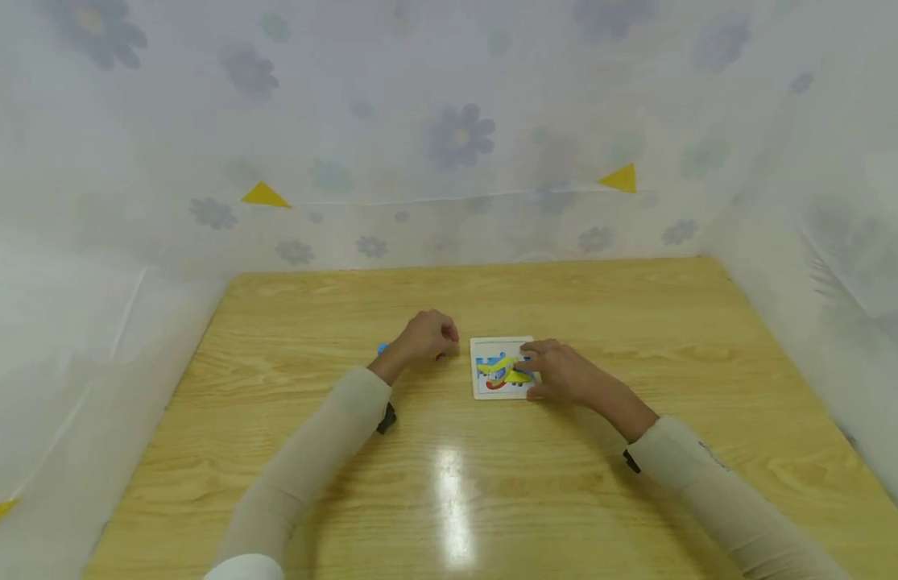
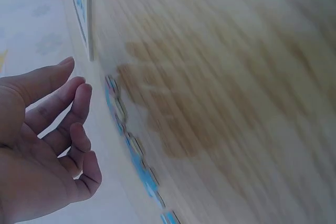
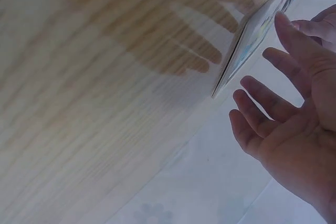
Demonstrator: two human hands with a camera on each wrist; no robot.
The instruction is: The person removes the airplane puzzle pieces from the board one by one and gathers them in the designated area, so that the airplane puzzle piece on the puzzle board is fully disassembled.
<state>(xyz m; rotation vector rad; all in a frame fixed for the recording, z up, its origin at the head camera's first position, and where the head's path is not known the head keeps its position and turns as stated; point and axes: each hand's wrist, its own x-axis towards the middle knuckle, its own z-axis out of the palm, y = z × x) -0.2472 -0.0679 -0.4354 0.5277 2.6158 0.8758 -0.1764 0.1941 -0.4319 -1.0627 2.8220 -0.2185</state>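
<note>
A white-framed jigsaw board (image 1: 496, 348) lies on the table, partly filled with a picture of a yellow aeroplane. My right hand (image 1: 564, 372) is at the board's right side, its fingers spread and gently bent over that edge; the right wrist view shows nothing in its grasp. Left of the board, my left hand (image 1: 425, 335) hovers over loose jigsaw pieces (image 2: 139, 166) with blue printing. Its fingers are loosely curled, thumb and fingertips apart, and no piece shows between them. In the head view this hand hides most of the loose pieces.
The wood-grain table (image 1: 449, 499) reflects light near its front. Behind it hangs a pale flowered sheet (image 1: 420, 129) with yellow triangles (image 1: 266, 196); similar sheeting closes off both sides.
</note>
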